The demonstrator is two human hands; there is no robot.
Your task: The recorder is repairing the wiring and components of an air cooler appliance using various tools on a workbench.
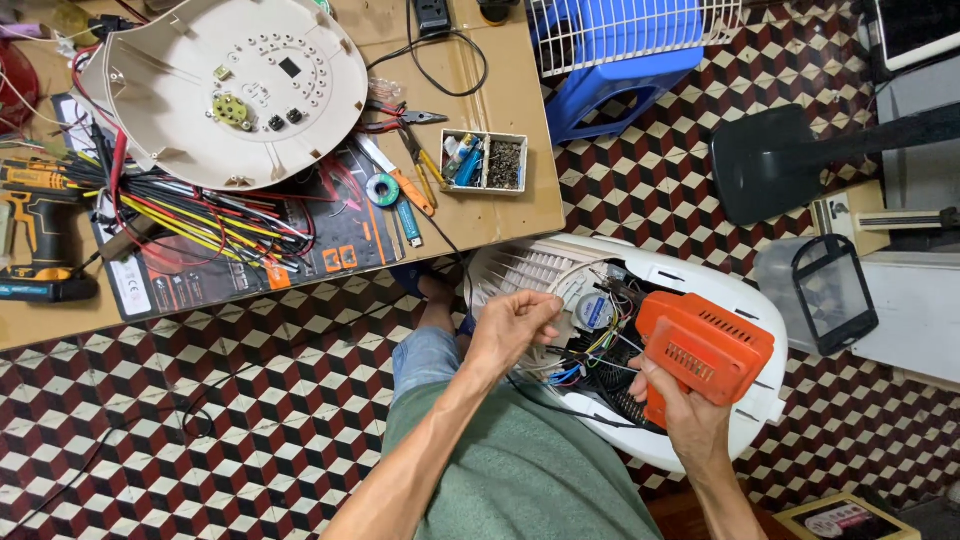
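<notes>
Head view: right hand [688,415] grips orange drill [703,350], left hand [512,325] clenched; divided box [484,161] holds screws.

Your attire: green shirt [530,480], blue denim trouser leg [425,355]; forearms bare, no sleeves, hands [510,325] ungloved, no rings visible.

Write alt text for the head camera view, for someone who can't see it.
Seen from above, a right hand holds an orange power drill over an opened white appliance housing with exposed wiring, while the left hand pinches near the wires.
</notes>
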